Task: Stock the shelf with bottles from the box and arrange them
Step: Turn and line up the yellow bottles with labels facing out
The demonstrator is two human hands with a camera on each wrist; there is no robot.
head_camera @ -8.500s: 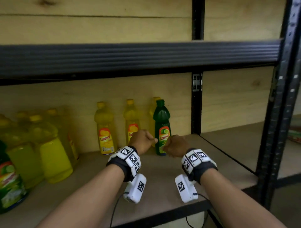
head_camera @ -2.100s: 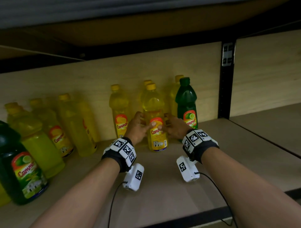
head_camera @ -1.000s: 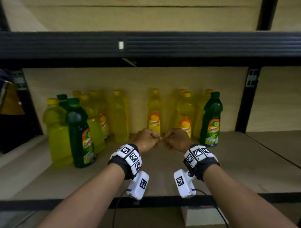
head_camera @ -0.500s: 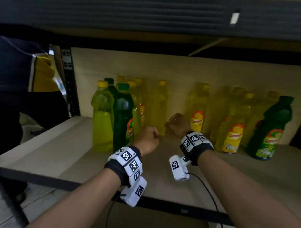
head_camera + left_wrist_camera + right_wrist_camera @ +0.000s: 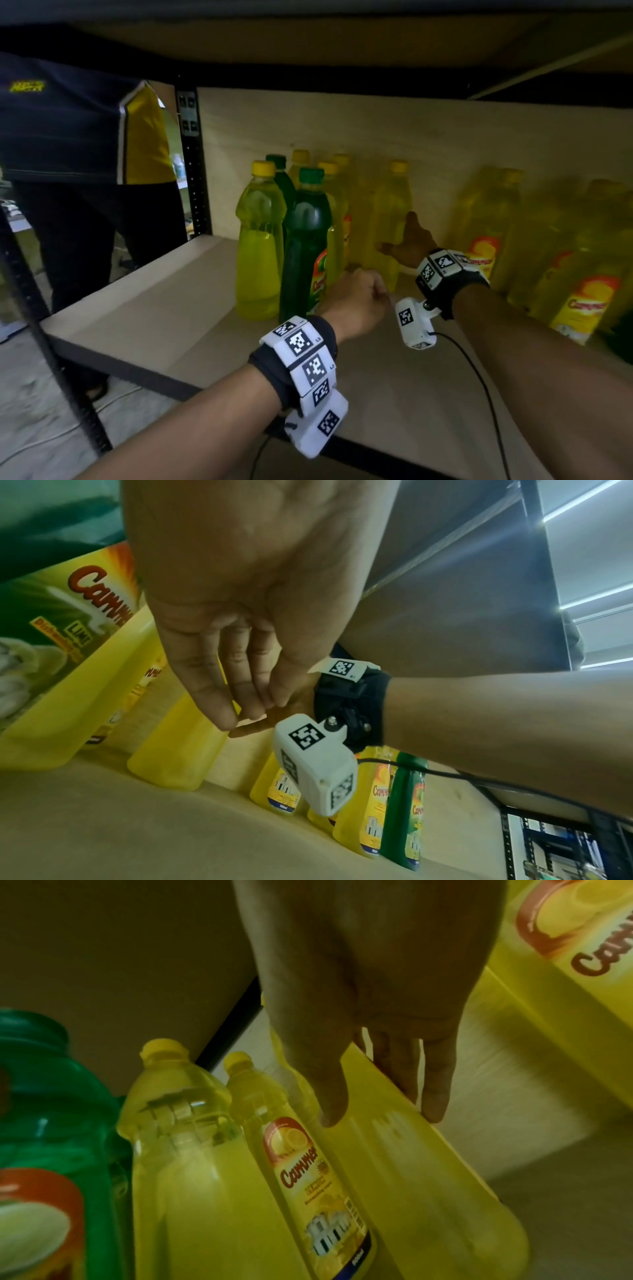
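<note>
Yellow and green bottles stand along the back of the wooden shelf [image 5: 154, 308]. My right hand [image 5: 407, 243] reaches to an unlabelled-side yellow bottle [image 5: 390, 212] in the middle, thumb up and fingers straight. In the right wrist view the right hand [image 5: 382, 1115] spans this yellow bottle [image 5: 411, 1177], thumb on the near face and fingers at its far edge; whether they press it is unclear. My left hand [image 5: 356, 301] hangs beside a dark green bottle [image 5: 305, 250], fingers curled. The left wrist view shows the left hand [image 5: 236, 723] with fingertips at the thumb, holding nothing.
A person in a dark shirt with a yellow side panel [image 5: 68, 120] stands left of the black upright [image 5: 191, 164]. A tall yellow bottle [image 5: 260, 246] stands leftmost. More labelled yellow bottles [image 5: 579, 294] crowd the right. The upper shelf hangs low overhead.
My fists, held together a second ago, have parted. The right hand has opened and reached forward to the yellow bottle. My head has turned left along the shelf.
</note>
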